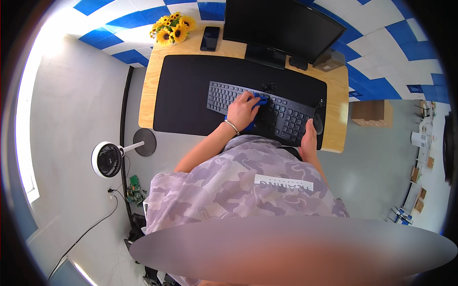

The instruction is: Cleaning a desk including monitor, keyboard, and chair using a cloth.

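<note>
A dark grey computer keyboard (229, 97) lies at a slant on a black desk mat (186, 96). Over its middle, my left hand (242, 110) is closed around a bunched blue cloth (260, 101), part of which shows below the palm. Keys right of this hand sit in a dark patch where I cannot make them out. My right hand (308, 141) is at the keyboard's lower right end, fingers together and pointing away from me. Whether it grips that end or only rests against it is unclear. A dark mouse (317, 124) sits just beyond these fingers.
Behind the mat stand a monitor (279, 28), a smartphone (210, 38), sunflowers (173, 29) and a box (329, 60). A small dark tangle (269, 88) lies above the keyboard. A white fan (109, 159) stands left of the wooden desk (146, 107); a cardboard box (372, 112) is to the right.
</note>
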Available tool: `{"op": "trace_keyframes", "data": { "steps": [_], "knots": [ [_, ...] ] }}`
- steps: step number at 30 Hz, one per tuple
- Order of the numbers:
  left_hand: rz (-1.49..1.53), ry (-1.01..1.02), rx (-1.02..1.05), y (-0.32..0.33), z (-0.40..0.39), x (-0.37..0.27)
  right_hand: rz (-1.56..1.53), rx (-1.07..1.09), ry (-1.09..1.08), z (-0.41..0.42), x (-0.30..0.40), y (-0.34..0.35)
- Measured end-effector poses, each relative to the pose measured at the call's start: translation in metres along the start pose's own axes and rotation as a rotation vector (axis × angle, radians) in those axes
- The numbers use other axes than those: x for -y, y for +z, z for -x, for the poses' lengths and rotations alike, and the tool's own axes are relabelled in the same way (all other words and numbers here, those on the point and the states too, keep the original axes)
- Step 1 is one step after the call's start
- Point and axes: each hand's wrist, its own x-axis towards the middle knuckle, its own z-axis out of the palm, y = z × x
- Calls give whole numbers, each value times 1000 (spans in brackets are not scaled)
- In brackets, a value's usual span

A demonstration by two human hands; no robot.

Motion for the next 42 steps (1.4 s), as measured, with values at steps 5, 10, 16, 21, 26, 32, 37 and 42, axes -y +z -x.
{"op": "trace_keyframes", "data": {
  "steps": [5, 10, 16, 21, 26, 32, 37, 42],
  "knots": [
    [-114, -195, 78, -13, -2, 36, -25, -18, -6, 6, 5, 7],
    [116, 203, 69, -11, -24, -33, 62, 24, -39, 7, 10, 10],
    [104, 23, -5, -3, -24, -27, 128, 41, -84, 8, 1, 5],
    [130, 174, 1, -10, -31, -65, 320, -4, -150, 18, 13, 12],
    [97, 151, 9, -8, -24, -41, 254, 36, -103, 16, 2, -4],
    [-59, -97, 32, -17, -8, 56, 219, 25, -144, 11, -10, -15],
    [-178, -226, 64, -28, -4, 127, 248, -12, -149, 11, -9, -16],
    [-286, -480, 76, -31, 5, 191, 64, -6, -85, -3, -23, -28]
  ]
}}
